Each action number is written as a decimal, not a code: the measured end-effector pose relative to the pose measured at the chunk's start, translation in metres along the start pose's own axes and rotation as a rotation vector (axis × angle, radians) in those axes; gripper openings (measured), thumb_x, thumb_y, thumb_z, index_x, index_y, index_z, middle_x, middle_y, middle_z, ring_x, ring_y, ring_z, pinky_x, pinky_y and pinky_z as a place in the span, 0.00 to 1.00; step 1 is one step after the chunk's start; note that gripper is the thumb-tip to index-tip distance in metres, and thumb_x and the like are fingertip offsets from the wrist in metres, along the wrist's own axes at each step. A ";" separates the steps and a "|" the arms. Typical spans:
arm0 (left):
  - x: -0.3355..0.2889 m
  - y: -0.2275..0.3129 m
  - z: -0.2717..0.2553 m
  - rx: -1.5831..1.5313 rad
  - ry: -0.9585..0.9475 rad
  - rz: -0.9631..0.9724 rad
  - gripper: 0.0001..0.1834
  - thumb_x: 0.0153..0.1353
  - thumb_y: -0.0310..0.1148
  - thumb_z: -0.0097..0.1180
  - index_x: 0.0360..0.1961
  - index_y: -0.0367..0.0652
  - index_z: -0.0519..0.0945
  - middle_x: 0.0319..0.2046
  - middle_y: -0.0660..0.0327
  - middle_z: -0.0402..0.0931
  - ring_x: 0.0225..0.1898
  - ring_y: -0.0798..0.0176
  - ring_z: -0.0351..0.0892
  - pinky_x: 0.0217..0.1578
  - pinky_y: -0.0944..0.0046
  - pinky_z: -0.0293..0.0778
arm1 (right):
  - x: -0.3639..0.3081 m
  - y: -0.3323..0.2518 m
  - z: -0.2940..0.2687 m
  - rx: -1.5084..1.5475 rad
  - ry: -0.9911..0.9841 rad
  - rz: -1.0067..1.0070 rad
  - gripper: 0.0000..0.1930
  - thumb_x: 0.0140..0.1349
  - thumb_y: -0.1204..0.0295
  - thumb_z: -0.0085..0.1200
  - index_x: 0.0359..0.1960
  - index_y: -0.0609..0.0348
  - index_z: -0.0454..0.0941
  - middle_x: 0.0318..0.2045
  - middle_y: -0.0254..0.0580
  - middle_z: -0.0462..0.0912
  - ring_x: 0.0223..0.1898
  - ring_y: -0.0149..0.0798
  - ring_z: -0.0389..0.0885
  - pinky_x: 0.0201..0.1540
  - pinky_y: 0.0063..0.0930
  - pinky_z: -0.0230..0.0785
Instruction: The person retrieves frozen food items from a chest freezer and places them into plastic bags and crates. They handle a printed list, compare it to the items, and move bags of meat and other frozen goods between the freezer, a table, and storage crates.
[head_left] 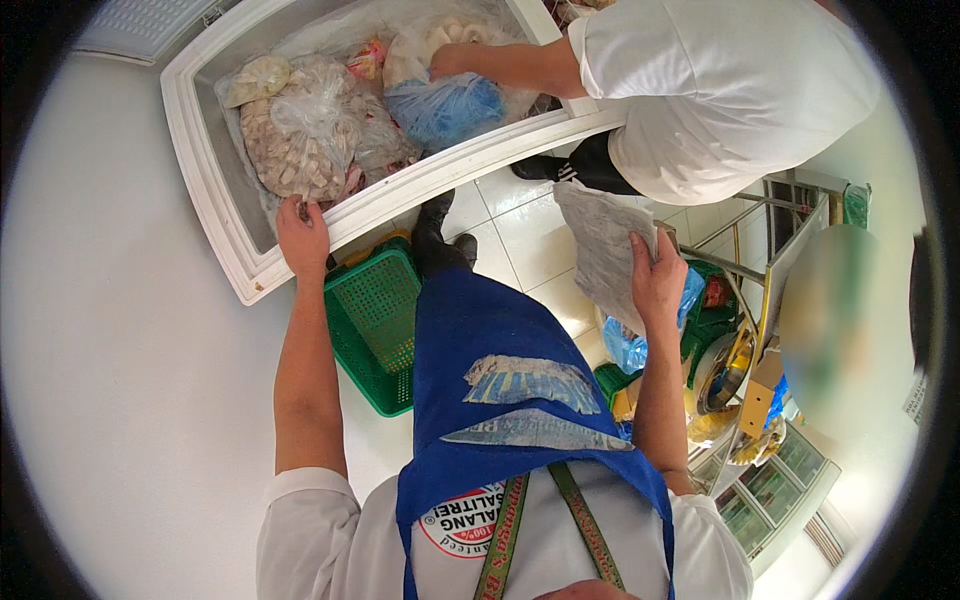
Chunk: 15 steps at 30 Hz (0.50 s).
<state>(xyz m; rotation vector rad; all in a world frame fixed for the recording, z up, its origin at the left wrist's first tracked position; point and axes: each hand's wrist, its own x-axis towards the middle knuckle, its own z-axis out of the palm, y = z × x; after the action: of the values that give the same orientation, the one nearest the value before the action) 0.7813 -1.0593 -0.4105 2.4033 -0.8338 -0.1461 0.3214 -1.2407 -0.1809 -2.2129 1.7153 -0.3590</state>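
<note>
My left hand (303, 238) is closed over the near rim of a white chest freezer (205, 195), its fingertips by a clear plastic bag (300, 150) of pale cut pieces. To the right, my right hand (657, 280) grips a flat, greyish-white sheet (605, 245) by its right edge, outside the freezer. What the sheet is made of I cannot tell. A blue plastic bag (445, 110) lies in the freezer, right of the clear bag. Another person's hand (452, 62) reaches in just above it, partly hidden among the bags.
The other person (720, 90), in a white shirt, leans over the freezer's right end. A green perforated crate (375, 325) stands on the floor by my legs. At the right are a metal rack (790, 235), a steel bowl (722, 372), a cardboard box (757, 405) and a glass-fronted cabinet (775, 490).
</note>
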 end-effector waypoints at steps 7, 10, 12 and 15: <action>0.009 -0.012 0.005 0.049 -0.045 0.048 0.19 0.68 0.39 0.59 0.52 0.35 0.79 0.50 0.44 0.81 0.54 0.39 0.78 0.56 0.47 0.74 | -0.027 -0.004 0.006 0.146 -0.252 -0.036 0.11 0.67 0.67 0.62 0.45 0.61 0.81 0.32 0.63 0.82 0.38 0.68 0.82 0.38 0.49 0.74; 0.008 0.004 0.012 0.022 -0.058 0.079 0.21 0.68 0.38 0.59 0.55 0.32 0.79 0.52 0.44 0.81 0.57 0.42 0.78 0.58 0.48 0.73 | -0.047 0.007 -0.002 0.265 -0.254 -0.012 0.10 0.67 0.69 0.62 0.45 0.59 0.82 0.34 0.60 0.85 0.37 0.62 0.85 0.39 0.46 0.76; 0.022 -0.073 0.043 -0.088 -0.025 0.263 0.23 0.70 0.37 0.56 0.59 0.30 0.77 0.53 0.42 0.81 0.55 0.39 0.79 0.60 0.46 0.73 | -0.055 0.021 -0.005 0.259 -0.273 0.044 0.10 0.68 0.68 0.58 0.46 0.59 0.82 0.34 0.56 0.86 0.37 0.60 0.86 0.41 0.50 0.76; 0.009 -0.039 0.027 0.080 -0.191 0.155 0.22 0.72 0.34 0.51 0.59 0.26 0.75 0.58 0.37 0.75 0.59 0.37 0.75 0.63 0.44 0.69 | -0.068 0.051 0.003 0.246 -0.125 0.048 0.08 0.66 0.68 0.58 0.45 0.54 0.81 0.30 0.54 0.84 0.34 0.63 0.83 0.38 0.54 0.74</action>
<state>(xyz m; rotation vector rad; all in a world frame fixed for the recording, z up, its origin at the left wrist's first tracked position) 0.8020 -1.0534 -0.4545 2.4143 -1.1289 -0.2891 0.2606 -1.1865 -0.2037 -1.9729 1.5651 -0.3883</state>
